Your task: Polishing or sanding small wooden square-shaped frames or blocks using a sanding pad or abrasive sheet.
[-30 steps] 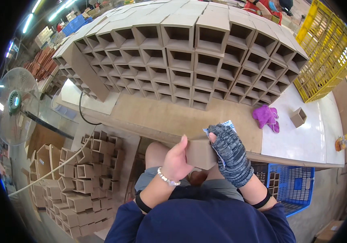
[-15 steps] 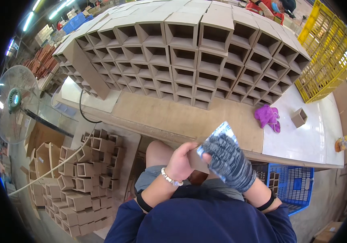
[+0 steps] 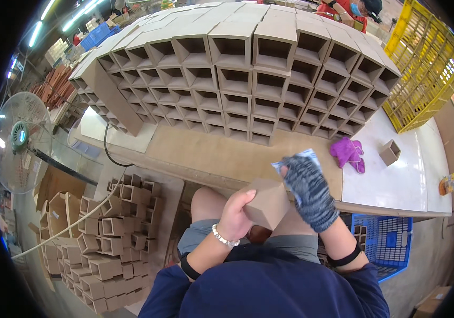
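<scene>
My left hand [image 3: 234,216], with a bead bracelet at its wrist, is closed on a plain brown box [image 3: 270,204] above my lap. Its thumb lies along one side, and a corner of the box points toward me. To the right of the box my right hand [image 3: 310,193], in a grey knitted fingerless glove, is closed on a thin sheet with a blue-and-white pattern [image 3: 308,154]. The sheet's edges stick out past the fingers; the rest is hidden. A gap shows between the gloved hand and the box.
Stacked open brown boxes [image 3: 236,79] wall off the table's back. A purple cloth [image 3: 347,152], a single box [image 3: 390,152] and a small bottle [image 3: 450,184] stand at right. Yellow crate [image 3: 423,69], blue crate [image 3: 383,244], floor box pile [image 3: 105,249] and fan [image 3: 21,143] surround me.
My right hand has moved up and right with the sheet, away from the box. The box has turned in my left hand, so more of its sides show.
</scene>
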A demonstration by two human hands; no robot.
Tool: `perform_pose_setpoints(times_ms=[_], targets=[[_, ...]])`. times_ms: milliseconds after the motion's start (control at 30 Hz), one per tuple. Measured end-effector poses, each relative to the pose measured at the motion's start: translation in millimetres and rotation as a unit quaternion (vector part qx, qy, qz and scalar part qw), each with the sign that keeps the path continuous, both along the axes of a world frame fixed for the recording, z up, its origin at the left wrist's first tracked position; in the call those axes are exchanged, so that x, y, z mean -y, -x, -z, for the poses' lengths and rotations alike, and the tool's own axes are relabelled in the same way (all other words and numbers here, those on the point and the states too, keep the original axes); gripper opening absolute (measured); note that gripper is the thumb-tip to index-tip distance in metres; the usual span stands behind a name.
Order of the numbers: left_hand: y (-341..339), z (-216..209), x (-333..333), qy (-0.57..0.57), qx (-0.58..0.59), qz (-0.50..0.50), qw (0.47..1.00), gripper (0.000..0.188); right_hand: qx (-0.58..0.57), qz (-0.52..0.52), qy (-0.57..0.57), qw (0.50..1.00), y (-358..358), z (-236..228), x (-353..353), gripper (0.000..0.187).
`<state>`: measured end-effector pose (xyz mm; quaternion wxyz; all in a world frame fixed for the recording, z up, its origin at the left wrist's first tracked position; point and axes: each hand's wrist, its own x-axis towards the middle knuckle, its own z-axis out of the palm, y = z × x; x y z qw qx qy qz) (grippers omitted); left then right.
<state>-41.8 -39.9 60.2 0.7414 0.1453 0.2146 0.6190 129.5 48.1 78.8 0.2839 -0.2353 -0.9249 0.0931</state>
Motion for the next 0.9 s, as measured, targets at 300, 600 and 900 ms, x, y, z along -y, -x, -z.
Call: perform_pose_setpoints(times_ms=[300,600,900], targets=[[12,8,1,-0.111,-0.032,-0.003,0.993,0.032,-0.024,-0.038,-0.05,0.998,15,-22,20,0.034],[21,15,-1,-0.13,0.006,0.021,0.991,0.038,0.012,-0.073,-0.084,0.994,15,-34,36,0.033],[22,20,0,-0.102,-0.035,0.011,0.994,0.038,-0.005,-0.082,-0.095,0.992,15,-38,48,0.049]])
